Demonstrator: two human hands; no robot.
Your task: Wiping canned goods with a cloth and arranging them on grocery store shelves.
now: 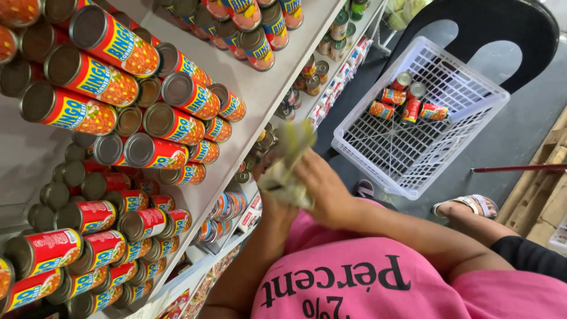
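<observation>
pale green and crumpled, a soft cloth (287, 168) sits bunched between both hands just in front of the white shelf (260, 88), its folds blurred. the right hand (322, 186) lies over the near side of the cloth with knuckles up and fingers curled into it, forearm running back to the pink shirt (378, 283). the left hand (269, 177) is mostly hidden behind the cloth; its fingers seem to grip the far side, wrist bent upward from below the shelf edge. round metal cans (94, 77) with red and yellow labels lie in stacked rows on the shelf, dull lids facing out, close to its front edge. well away from the shelf, a white plastic basket (354, 147) of open lattice rests on the dark floor, with a few cans at its far end and most of its bottom bare. a sandalled foot (466, 205) stands just beside the basket, on the side away from the shelf.
</observation>
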